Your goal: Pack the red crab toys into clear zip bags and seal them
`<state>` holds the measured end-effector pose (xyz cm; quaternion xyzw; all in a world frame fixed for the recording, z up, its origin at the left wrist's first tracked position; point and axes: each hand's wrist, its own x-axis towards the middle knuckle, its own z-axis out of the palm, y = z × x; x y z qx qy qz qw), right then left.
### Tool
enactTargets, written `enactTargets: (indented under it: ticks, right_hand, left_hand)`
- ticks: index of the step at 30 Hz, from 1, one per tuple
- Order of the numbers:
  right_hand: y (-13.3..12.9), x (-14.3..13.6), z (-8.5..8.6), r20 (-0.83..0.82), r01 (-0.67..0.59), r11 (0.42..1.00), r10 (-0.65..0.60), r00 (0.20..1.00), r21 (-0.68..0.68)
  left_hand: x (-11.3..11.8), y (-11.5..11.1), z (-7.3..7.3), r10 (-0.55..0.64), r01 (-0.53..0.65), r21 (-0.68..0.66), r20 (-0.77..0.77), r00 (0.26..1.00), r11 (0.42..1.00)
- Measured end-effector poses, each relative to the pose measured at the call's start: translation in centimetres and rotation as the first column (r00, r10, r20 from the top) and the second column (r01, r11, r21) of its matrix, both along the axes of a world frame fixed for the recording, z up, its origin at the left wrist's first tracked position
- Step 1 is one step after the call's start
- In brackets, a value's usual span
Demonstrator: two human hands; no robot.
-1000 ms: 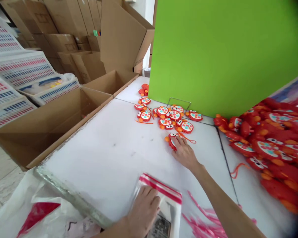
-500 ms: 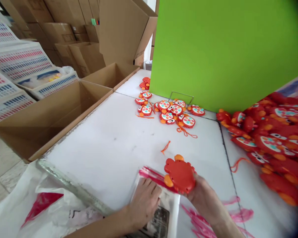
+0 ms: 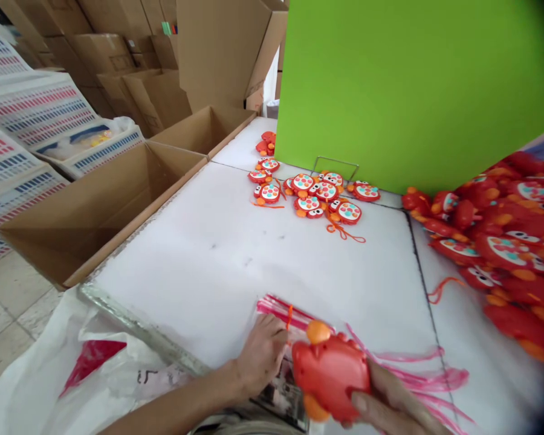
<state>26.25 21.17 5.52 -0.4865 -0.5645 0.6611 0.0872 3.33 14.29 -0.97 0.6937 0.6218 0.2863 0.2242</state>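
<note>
My right hand grips a red plastic toy animal with orange feet, its plain red back facing up. Thumb on top, the hand holds the toy low over the table, close to my body. My left hand rests with curled fingers on a stack of clear plastic bags with a pink edge. What its fingertips pinch, if anything, is hidden. A loop of orange cord shows beside those fingertips, left of the toy. The dark printed part of the stack is partly covered by the hand and toy.
Pink plastic strips lie at the right. A heap of red toys fills the right side, and several more toys lie before a green panel. An open carton borders the table's left edge, near white crates.
My right hand has brought the toy down and nearer to me. The orange cord has dropped from above the table to beside my left fingertips. My left hand stays on the bags.
</note>
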Motion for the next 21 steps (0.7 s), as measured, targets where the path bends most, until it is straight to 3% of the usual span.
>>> enactTargets:
  ticks: [3, 5, 7, 10, 12, 15, 18, 19, 21]
  right_hand:
    - [-0.1, -2.3, -0.9, -0.114, 0.191, 0.980, -0.184, 0.976, 0.049]
    - [-0.2, -4.1, -1.4, -0.116, 0.206, 0.961, -0.187, 0.975, 0.183]
    - [-0.3, -5.3, -1.8, -0.016, 0.089, 0.914, -0.090, 0.996, 0.396]
    - [-0.5, -5.4, -2.1, 0.161, -0.110, 0.759, 0.008, 0.987, 0.641]
    - [-0.7, -4.8, -2.4, 0.229, -0.179, 0.666, 0.012, 0.973, 0.724]
    - [-1.2, -3.9, -2.9, 0.257, -0.204, 0.601, -0.003, 0.966, 0.773]
    - [-1.4, -4.0, -3.0, 0.248, -0.202, 0.545, -0.011, 0.969, 0.814]
    - [-1.4, -4.2, -3.0, 0.247, -0.207, 0.522, -0.009, 0.969, 0.828]
    - [-1.3, -4.5, -2.8, 0.256, -0.228, 0.480, 0.008, 0.967, 0.847]
  left_hand:
    - [0.2, -0.2, 0.2, -0.016, 0.019, 0.053, -0.067, 0.998, 0.998]
    - [0.2, -0.3, 0.4, -0.062, 0.071, 0.096, -0.099, 0.993, 0.993]
    - [0.3, -0.5, 0.8, -0.088, 0.101, 0.119, -0.112, 0.990, 0.988]
    - [0.0, -0.7, 1.9, -0.057, 0.071, 0.153, -0.094, 0.994, 0.986]
    - [-0.6, -0.9, 2.9, -0.030, 0.045, 0.211, -0.073, 0.997, 0.977]
    - [-2.4, -1.0, 4.3, 0.060, -0.067, 0.265, 0.036, 0.998, 0.962]
    - [-4.2, -0.6, 5.2, 0.307, -0.325, 0.053, 0.216, 0.927, 0.944]
    - [-4.6, -0.3, 5.3, 0.370, -0.366, -0.065, 0.264, 0.891, 0.928]
    - [-4.7, 0.3, 5.0, 0.408, -0.328, -0.264, 0.356, 0.841, 0.907]
